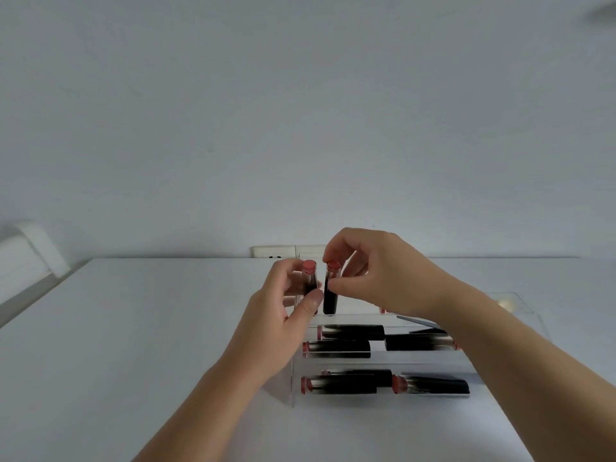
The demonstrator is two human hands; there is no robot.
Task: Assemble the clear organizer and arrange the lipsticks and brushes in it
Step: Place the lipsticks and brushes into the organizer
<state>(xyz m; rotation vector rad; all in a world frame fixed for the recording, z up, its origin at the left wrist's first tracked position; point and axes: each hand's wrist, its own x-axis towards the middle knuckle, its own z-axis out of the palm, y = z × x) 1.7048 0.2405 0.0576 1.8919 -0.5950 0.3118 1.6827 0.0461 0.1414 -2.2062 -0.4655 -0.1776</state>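
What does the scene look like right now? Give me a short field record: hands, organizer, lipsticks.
left hand: holds upright lipstick
right hand: pinches second upright lipstick
organizer: clear, on white table
lying lipsticks: several on their sides on the tiers
brushes: cannot tell

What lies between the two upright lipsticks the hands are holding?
Nothing: the head view shows a narrow bare gap between the left hand's pink-capped black lipstick and the right hand's dark lipstick.

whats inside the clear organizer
Lipsticks lie sideways on the tiers of the clear organizer. The right hand and forearm cover part of the back tier.
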